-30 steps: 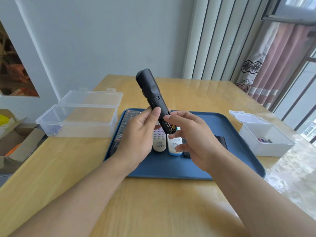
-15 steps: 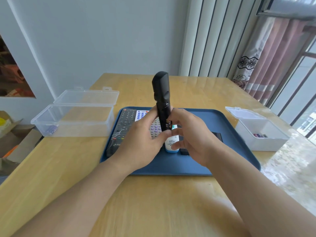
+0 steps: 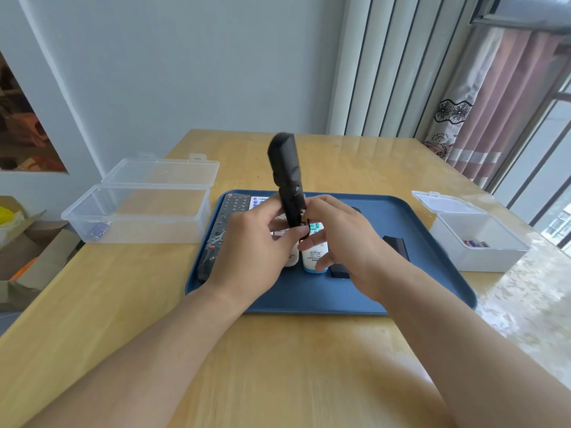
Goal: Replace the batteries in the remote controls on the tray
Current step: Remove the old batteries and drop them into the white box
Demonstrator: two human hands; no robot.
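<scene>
Holding a black remote (image 3: 285,177) nearly upright above the blue tray (image 3: 432,273), the left hand (image 3: 250,251) grips its lower end; the right hand (image 3: 343,239) pinches there with curled fingertips.

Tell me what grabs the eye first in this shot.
The black remote, held nearly upright above the blue tray at centre, with the left hand gripping its lower end and the right hand working at the same end. More remotes lie on the tray behind the hands. Open clear boxes flank it: a large one left, a small one right.
</scene>
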